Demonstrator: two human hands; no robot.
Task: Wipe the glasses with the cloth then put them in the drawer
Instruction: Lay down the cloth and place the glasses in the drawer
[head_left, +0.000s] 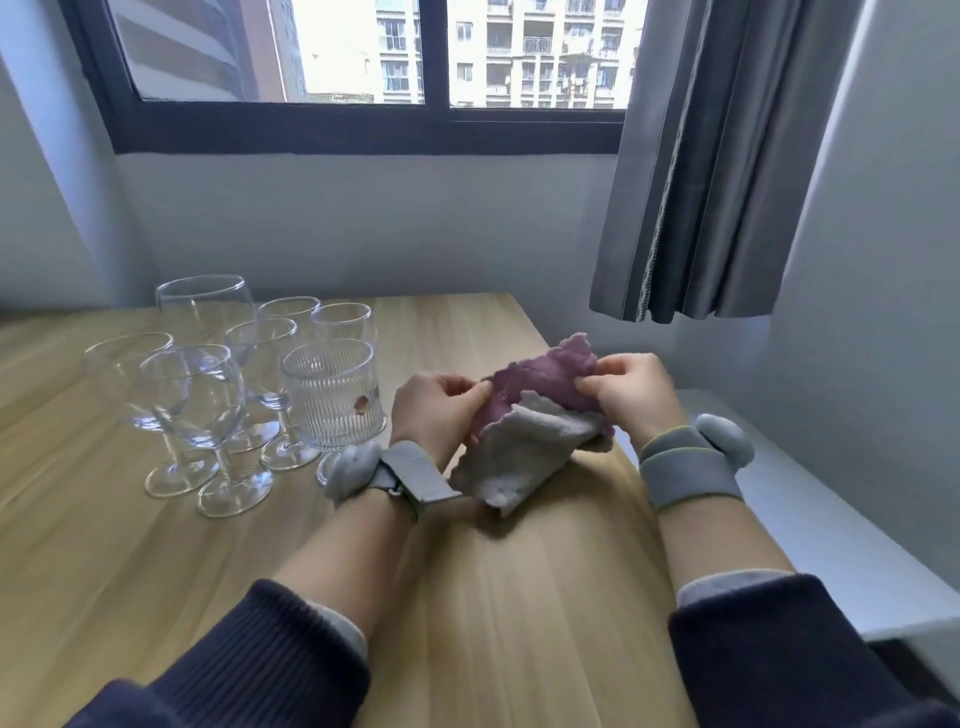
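A purple and white cloth (530, 415) is held above the wooden table (519, 597) at its right side. My left hand (436, 410) pinches the cloth's left edge. My right hand (631, 392) pinches its upper right edge. Several clear stemmed glasses (200, 395) stand upright in a cluster at the table's left. The nearest to my left hand is a ribbed glass (332, 395). A large round goblet (205, 306) stands at the back of the cluster. No drawer is in view.
The table's right edge runs just beyond my right wrist, and a white unit (810, 535) stands lower beside it. A grey curtain (727, 156) hangs at the right of the window. White walls close in behind and at both sides.
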